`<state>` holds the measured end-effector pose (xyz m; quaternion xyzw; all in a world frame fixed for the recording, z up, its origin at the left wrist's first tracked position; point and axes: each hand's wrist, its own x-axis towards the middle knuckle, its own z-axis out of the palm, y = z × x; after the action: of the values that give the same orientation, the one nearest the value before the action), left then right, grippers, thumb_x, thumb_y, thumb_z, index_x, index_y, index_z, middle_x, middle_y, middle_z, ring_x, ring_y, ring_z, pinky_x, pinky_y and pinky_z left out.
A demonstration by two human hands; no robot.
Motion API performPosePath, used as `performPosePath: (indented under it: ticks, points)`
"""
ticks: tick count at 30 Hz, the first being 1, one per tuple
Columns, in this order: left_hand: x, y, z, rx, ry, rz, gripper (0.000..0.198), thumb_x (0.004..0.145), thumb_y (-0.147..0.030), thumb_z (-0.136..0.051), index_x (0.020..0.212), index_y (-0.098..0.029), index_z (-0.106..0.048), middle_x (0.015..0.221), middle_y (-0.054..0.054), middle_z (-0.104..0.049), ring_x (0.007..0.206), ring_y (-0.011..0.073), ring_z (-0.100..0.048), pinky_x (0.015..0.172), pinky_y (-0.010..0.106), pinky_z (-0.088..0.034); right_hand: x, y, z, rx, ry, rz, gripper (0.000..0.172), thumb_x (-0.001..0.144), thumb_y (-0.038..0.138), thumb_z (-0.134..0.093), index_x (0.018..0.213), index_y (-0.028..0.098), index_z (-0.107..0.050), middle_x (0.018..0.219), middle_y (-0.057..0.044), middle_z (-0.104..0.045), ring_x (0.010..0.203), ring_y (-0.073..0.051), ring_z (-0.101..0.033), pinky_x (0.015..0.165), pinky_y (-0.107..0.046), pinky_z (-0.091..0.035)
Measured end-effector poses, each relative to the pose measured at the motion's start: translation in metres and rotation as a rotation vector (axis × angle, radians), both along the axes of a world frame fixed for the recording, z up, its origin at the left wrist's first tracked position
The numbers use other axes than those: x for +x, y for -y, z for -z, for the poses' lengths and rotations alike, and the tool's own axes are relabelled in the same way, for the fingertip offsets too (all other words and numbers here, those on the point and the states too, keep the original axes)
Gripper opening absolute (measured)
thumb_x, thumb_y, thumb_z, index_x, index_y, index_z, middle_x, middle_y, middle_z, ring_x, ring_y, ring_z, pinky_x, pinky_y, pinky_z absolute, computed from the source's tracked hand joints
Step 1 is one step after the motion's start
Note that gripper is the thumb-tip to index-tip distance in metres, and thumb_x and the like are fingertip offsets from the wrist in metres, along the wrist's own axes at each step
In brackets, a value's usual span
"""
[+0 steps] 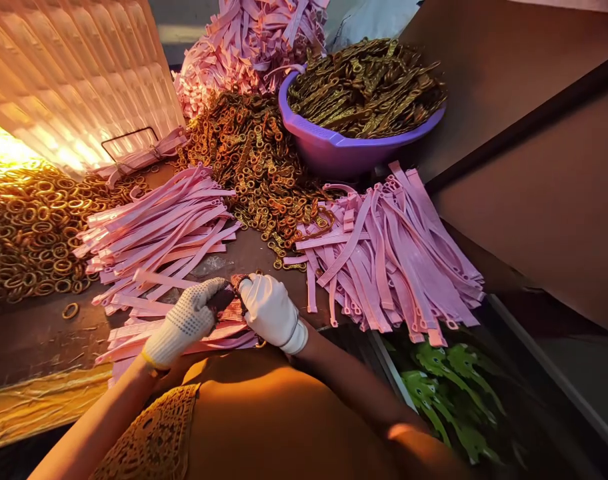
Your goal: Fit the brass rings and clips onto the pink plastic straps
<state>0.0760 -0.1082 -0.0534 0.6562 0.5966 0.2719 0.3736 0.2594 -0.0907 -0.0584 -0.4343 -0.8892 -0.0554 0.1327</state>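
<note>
My left hand (189,323), in a white glove with dark dots, is closed near the table's front edge, its fingertips round something dark and too small to make out. Almost touching it, my right hand (271,312) in a plain white glove is also closed, pinching something small that its fingers mostly hide. Under and beside both hands lie pink straps (134,337). A larger bundle of pink straps (164,220) spreads just beyond my left hand. To the right of my right hand is another heap of pink straps (399,253) with small loops at their ends.
Gold rings (29,230) cover the left of the table (39,340). Gold linked pieces (259,160) are piled at the centre back. A purple basin (329,150) holds more gold strips. Behind stand a pink heap (249,50) and a ribbed panel (79,73). Green pieces (444,393) lie lower right.
</note>
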Motion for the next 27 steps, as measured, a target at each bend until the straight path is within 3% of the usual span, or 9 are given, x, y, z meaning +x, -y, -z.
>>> performPosePath:
  ticks: [3, 6, 10, 14, 17, 21, 23, 27]
  points:
    - [0.0, -0.001, 0.006, 0.126, -0.108, 0.033, 0.025, 0.089, -0.029, -0.05, 0.099, -0.019, -0.071, 0.097, 0.009, -0.075, 0.083, 0.0216, -0.067, 0.086, 0.035, -0.053, -0.002, -0.002, -0.003, -0.175, 0.0, 0.032, 0.021, 0.097, 0.014, -0.044, 0.107, 0.014, -0.062, 0.09, -0.01, -0.062, 0.079, -0.023, -0.055, 0.066, -0.033, -0.038]
    - [-0.003, -0.002, 0.011, 0.059, -0.084, 0.078, 0.025, 0.089, -0.031, -0.05, 0.097, -0.021, -0.072, 0.094, 0.008, -0.076, 0.079, 0.0221, -0.067, 0.085, 0.035, -0.052, -0.006, 0.001, -0.001, -0.258, 0.039, 0.071, 0.023, 0.096, 0.013, -0.043, 0.106, 0.013, -0.063, 0.091, -0.011, -0.063, 0.08, -0.023, -0.057, 0.068, -0.033, -0.04]
    - [-0.003, 0.001, 0.012, -0.015, 0.032, -0.011, 0.017, 0.076, -0.023, -0.063, 0.089, -0.025, -0.074, 0.086, 0.007, -0.075, 0.077, 0.0233, -0.066, 0.084, 0.033, -0.051, -0.01, 0.006, 0.002, -0.227, 0.077, 0.076, 0.024, 0.099, 0.014, -0.039, 0.108, 0.013, -0.062, 0.092, -0.013, -0.063, 0.079, -0.024, -0.059, 0.066, -0.033, -0.04]
    - [0.005, 0.006, 0.013, -0.056, 0.207, -0.149, 0.027, 0.065, -0.015, -0.063, 0.086, -0.024, -0.076, 0.087, 0.006, -0.076, 0.086, 0.0261, -0.067, 0.088, 0.034, -0.052, -0.011, 0.003, 0.0, -0.205, 0.094, 0.075, 0.025, 0.098, 0.013, -0.039, 0.107, 0.012, -0.063, 0.09, -0.013, -0.064, 0.079, -0.024, -0.06, 0.067, -0.033, -0.043]
    - [0.005, 0.009, 0.014, -0.065, 0.36, -0.302, 0.038, 0.056, -0.01, -0.06, 0.088, -0.023, -0.075, 0.086, 0.005, -0.075, 0.086, 0.0261, -0.067, 0.079, 0.031, -0.056, -0.009, -0.003, -0.007, -0.231, 0.07, 0.052, 0.026, 0.096, 0.011, -0.042, 0.111, 0.01, -0.062, 0.094, -0.014, -0.065, 0.085, -0.025, -0.062, 0.075, -0.034, -0.048]
    - [-0.001, 0.012, 0.01, -0.145, 0.336, -0.274, 0.04, 0.055, -0.009, -0.053, 0.087, -0.021, -0.074, 0.069, 0.002, -0.071, 0.067, 0.0217, -0.065, 0.064, 0.028, -0.056, -0.004, -0.007, -0.018, -0.296, 0.028, -0.105, 0.033, 0.096, 0.02, -0.05, 0.125, 0.008, -0.057, 0.109, -0.015, -0.067, 0.098, -0.025, -0.064, 0.086, -0.034, -0.05]
    - [-0.002, 0.013, 0.008, -0.112, 0.284, -0.227, 0.04, 0.056, -0.009, -0.05, 0.087, -0.02, -0.074, 0.073, 0.003, -0.073, 0.071, 0.0218, -0.066, 0.071, 0.03, -0.057, -0.004, -0.007, -0.024, -0.355, 0.074, -0.1, 0.037, 0.095, 0.026, -0.055, 0.128, 0.01, -0.054, 0.105, -0.014, -0.07, 0.092, -0.026, -0.068, 0.08, -0.033, -0.052]
    - [0.001, 0.016, 0.01, -0.012, 0.175, -0.196, 0.043, 0.056, -0.009, -0.047, 0.087, -0.019, -0.075, 0.088, 0.007, -0.077, 0.082, 0.0239, -0.069, 0.085, 0.034, -0.055, -0.009, -0.003, -0.024, -0.351, 0.22, -0.011, 0.023, 0.097, 0.017, -0.042, 0.113, 0.012, -0.057, 0.081, -0.011, -0.069, 0.071, -0.026, -0.069, 0.059, -0.033, -0.05]
